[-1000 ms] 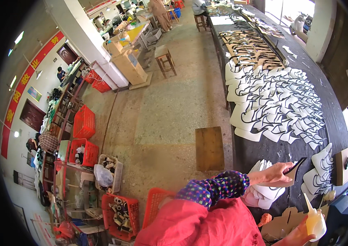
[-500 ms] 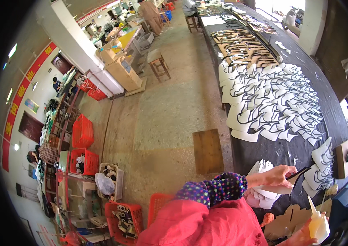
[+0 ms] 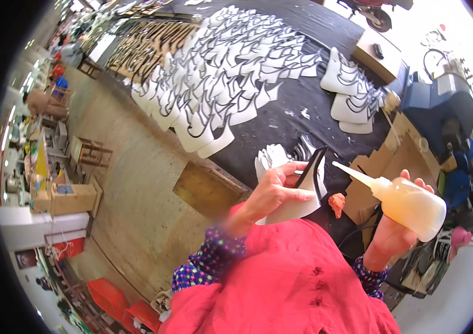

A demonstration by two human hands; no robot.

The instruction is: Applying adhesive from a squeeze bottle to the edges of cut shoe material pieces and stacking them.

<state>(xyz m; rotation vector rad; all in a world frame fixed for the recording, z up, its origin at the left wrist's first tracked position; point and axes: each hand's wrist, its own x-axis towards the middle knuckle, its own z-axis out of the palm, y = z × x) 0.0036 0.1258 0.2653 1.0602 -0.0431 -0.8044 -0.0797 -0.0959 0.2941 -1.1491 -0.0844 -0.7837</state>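
Observation:
My left hand is closed on a white curved piece with a black edge strip, thumb on its near face. In my right hand lies a translucent squeeze bottle of pale yellowish liquid, tipped on its side. Its long thin nozzle points left toward the black edge, with a gap between them. Behind the held piece, more white pieces form a stack on the dark table. An orange crumpled lump sits between my hands, beyond the red apron.
Rows of overlapping white pieces with black edges cover the dark table. A smaller pile lies at its right, near a cardboard box and a blue machine. A wooden stool stands on the floor at left.
The view has swung to the right. My left hand has brought the white piece up in front of me, and my right hand has raised the bottle, its nozzle now turned toward the piece.

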